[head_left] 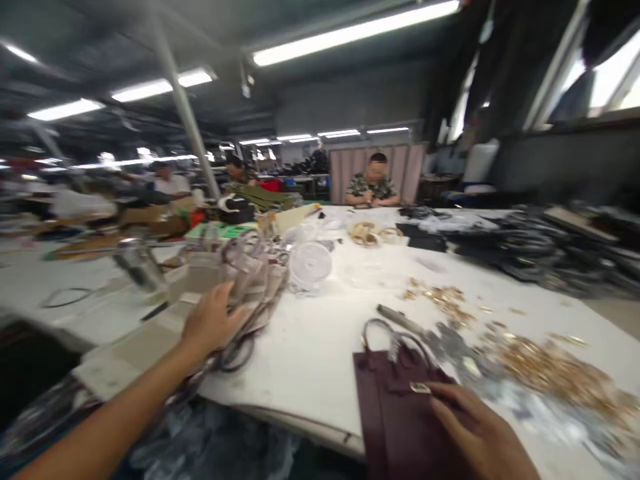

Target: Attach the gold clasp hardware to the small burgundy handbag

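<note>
A dark burgundy handbag with two looped handles lies at the table's front edge, partly under my right hand. My right thumb and forefinger are closed on a small gold metal fitting at the bag's upper front; whether it is fixed to the bag cannot be told. On the left, my left hand reaches to a pile of pale and mauve bag pieces with dark straps. Its thumb and fingers look apart at the pile's near side, though motion blurs them.
Loose gold fittings spread over the white table at right, beside clear plastic bags and a grey-handled tool. A round white fan stands mid-table. Black goods are heaped behind. A person sits at the far end.
</note>
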A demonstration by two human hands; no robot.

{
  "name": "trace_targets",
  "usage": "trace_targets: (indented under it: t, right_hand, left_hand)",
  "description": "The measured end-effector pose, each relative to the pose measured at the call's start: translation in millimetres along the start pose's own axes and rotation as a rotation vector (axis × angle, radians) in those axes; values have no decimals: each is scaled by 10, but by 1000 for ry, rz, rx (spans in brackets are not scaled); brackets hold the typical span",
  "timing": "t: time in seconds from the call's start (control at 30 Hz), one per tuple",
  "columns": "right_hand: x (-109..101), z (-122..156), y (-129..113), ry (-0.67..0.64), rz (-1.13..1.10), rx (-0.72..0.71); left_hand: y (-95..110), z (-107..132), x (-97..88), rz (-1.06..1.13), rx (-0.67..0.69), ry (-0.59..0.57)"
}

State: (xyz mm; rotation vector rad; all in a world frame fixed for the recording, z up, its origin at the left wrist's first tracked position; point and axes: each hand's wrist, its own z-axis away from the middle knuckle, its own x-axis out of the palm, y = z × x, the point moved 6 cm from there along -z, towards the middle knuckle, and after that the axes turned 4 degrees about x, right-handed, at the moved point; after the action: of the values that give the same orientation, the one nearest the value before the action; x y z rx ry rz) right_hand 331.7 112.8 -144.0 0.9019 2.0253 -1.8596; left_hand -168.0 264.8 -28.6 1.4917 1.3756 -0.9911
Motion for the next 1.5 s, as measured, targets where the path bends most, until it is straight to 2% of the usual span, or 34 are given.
trace_targets:
  t: [0.07, 0.1, 0.17, 0.23, 0.3, 0.4, 0.5, 0.63, 0.8, 0.93, 1.0, 1.07, 1.13, 1.2, 1.23, 1.3, 1.4, 1.5]
  right_hand:
    - [-226, 59, 192, 79, 50, 22]
    - [-287, 88, 288, 109, 68, 21]
    - [-334, 151, 471, 150, 103, 16]
    - [-318, 212, 617, 159, 131, 19]
    - [-282, 257, 698, 148, 146, 22]
    - [-250, 280, 727, 147, 156, 30]
    - [-239, 260, 733, 181, 151, 49]
    - [-223, 204, 760, 227, 144, 66]
    - [-244, 167, 737, 343, 41, 77]
    - [-203, 216, 665, 425, -60, 121]
    - [-182, 220, 626, 400, -81, 107]
    - [-207, 149, 620, 301, -81, 70]
    - [-346, -19, 674, 224, -38, 49]
    - [-591, -293, 778, 227, 91, 61]
    - [-721, -463, 835, 243, 188, 73]
    - [-884, -841, 960, 191, 393, 117]
    - [-947, -1338, 1126, 97, 517, 171]
    - [-890, -1645, 1229, 36, 564, 203]
  left_hand:
    - [519, 123, 202, 118, 132, 15]
    - [799, 233, 368, 238, 164, -54]
    - [1380, 543, 757, 448, 181, -288]
    - [1928, 873, 1069, 564, 201, -452]
    - [2361, 1107, 1236, 586, 262, -458]
    - [2722, 1278, 1286, 537, 330, -323]
    - [2863, 1361, 1277, 481, 337, -274]
    - [2969, 1393, 1323, 498, 301, -325]
    - [3067, 1337, 1525, 732, 59, -417]
    - [3140, 1202, 1580, 987, -36, -323]
    - [3140, 1113, 1590, 1024, -41, -285]
    - [3139, 1040, 1602, 994, -4, -277]
    - [3167, 1002, 1600, 937, 83, -285]
    - [3211, 1004, 1589, 866, 153, -303]
    - [3231, 1011, 1578, 833, 163, -312]
    - [3264, 1022, 1546, 786, 144, -328]
    - [3294, 1015, 1490, 738, 78, -364]
    - [3290, 1000, 1468, 720, 15, -424]
